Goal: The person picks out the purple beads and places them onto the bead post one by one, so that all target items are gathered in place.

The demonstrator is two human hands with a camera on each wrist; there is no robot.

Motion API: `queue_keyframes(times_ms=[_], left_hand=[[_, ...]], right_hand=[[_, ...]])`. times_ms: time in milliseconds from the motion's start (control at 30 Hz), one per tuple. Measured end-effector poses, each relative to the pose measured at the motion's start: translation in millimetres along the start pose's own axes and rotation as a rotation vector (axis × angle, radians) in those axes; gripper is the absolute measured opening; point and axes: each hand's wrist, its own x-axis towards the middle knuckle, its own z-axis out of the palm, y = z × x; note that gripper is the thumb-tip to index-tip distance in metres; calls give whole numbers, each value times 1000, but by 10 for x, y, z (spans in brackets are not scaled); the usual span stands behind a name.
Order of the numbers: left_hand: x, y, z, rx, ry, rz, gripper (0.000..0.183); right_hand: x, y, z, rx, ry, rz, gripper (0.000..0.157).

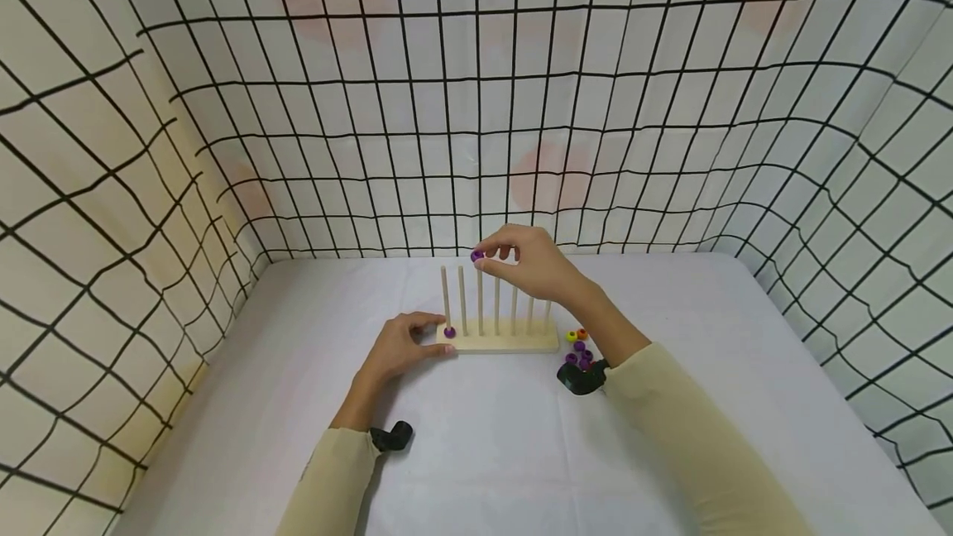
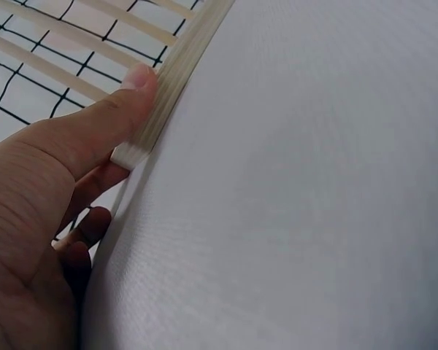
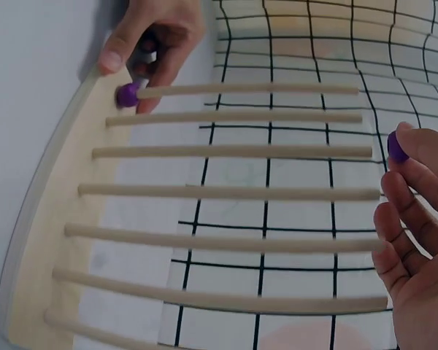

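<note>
A pale wooden base (image 1: pixel 506 343) with a row of several upright pegs (image 3: pixel 233 153) stands on the white cloth. My left hand (image 1: pixel 396 346) grips its left end, thumb along the front edge and fingers behind, as the left wrist view also shows. One purple bead (image 1: pixel 450 332) sits at the bottom of the leftmost peg. Between thumb and forefinger my right hand (image 1: pixel 532 261) pinches another purple bead (image 3: pixel 397 147). That bead is close to the top of the third peg from the left; in the right wrist view a small gap separates it from the peg tip.
Loose purple beads (image 1: pixel 579 346), a yellow bead (image 1: pixel 571 337) and an orange bead (image 1: pixel 582 334) lie right of the base, beside my right forearm. A white wall with a black grid (image 1: pixel 417 106) encloses the table (image 1: pixel 491 453) at back and sides.
</note>
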Motion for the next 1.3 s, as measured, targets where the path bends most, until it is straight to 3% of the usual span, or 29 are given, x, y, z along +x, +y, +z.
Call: queue_keyframes(times_ms=[467,1300], left_hand=[[31,9,-14,2,0,16,56],[21,-2,-12,-7,-3,5,56]], right_hand=[[230,-205,201,-11,-75,-15,23],[259,-248,314,-63,-129,3,28]])
